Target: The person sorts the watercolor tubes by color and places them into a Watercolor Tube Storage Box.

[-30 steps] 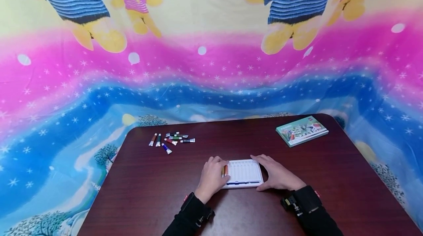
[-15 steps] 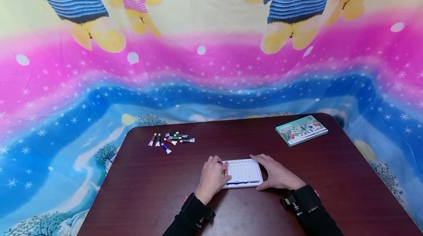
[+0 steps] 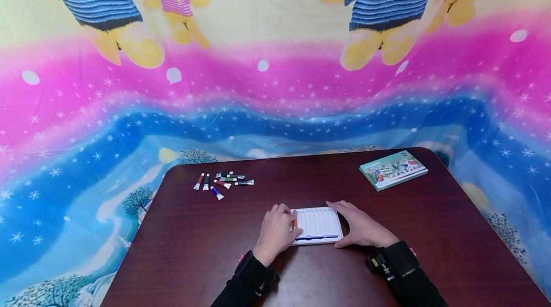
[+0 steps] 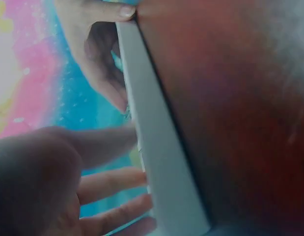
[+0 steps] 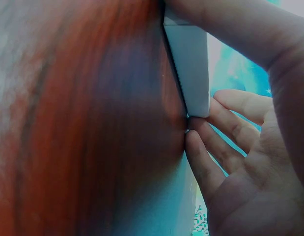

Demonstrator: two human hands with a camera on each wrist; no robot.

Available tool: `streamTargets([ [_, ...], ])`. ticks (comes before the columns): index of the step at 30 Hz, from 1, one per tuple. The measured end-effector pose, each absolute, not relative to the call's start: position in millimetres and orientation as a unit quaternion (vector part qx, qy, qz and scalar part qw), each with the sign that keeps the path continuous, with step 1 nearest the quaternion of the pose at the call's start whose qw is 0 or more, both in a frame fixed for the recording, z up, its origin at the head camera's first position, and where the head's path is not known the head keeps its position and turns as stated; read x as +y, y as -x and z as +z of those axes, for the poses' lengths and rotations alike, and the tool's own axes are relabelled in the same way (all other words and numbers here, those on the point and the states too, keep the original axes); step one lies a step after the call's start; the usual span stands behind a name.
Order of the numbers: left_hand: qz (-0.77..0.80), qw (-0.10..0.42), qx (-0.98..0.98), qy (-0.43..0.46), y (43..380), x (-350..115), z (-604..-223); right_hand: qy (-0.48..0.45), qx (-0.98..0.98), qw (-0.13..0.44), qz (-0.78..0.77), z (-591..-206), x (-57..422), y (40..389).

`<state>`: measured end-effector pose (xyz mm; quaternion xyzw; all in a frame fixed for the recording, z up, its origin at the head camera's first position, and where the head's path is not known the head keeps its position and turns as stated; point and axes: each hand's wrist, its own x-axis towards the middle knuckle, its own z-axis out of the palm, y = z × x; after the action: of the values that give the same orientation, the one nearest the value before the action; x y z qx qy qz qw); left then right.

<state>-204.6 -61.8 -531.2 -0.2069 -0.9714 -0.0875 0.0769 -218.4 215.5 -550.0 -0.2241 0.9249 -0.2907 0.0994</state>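
Observation:
A white slotted plastic tray (image 3: 319,223) lies on the table, with a dark blue paintbrush (image 3: 318,237) along its front side. My left hand (image 3: 275,230) reaches over the tray's left end, its thumb and fingers at the two ends of an orange paint tube (image 3: 294,224). The tray's wall hides those fingertips in the left wrist view. At the tray's right end, my right hand (image 3: 363,225) holds it, thumb at the front corner and fingers at the back corner. The right wrist view shows the fingers (image 5: 206,157) around that corner.
Several loose paint tubes (image 3: 224,180) lie at the back left of the dark wooden table (image 3: 193,259). A green picture box (image 3: 393,170) rests at the back right. Behind the table hangs a colourful printed cloth (image 3: 258,82).
My left fingers have shifted very slightly over the orange tube at the tray's left end. The right hand and the tray stay in place.

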Motion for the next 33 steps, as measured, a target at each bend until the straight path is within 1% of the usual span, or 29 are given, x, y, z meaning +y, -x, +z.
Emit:
streamTargets([
  [4, -0.121, 0.001, -0.970, 0.212, 209, -74, -520, 0.221, 0.926, 0.100, -0.291, -550, 215, 219],
  [6, -0.128, -0.029, -0.968, 0.215, 213, -83, -517, 0.219, 0.926, 0.102, -0.289, -551, 214, 219],
  [10, -0.123, -0.075, -0.964, 0.224, 220, -101, -514, 0.216, 0.926, 0.107, -0.290, -551, 214, 220],
  [13, -0.125, -0.099, -0.960, 0.232, 223, -109, -515, 0.215, 0.926, 0.108, -0.292, -551, 214, 219],
  [17, -0.127, -0.105, -0.955, 0.246, 226, -112, -516, 0.216, 0.926, 0.107, -0.291, -551, 215, 219],
  [33, -0.139, -0.117, -0.952, 0.246, 227, -112, -516, 0.221, 0.925, 0.104, -0.290, -551, 218, 219],
])
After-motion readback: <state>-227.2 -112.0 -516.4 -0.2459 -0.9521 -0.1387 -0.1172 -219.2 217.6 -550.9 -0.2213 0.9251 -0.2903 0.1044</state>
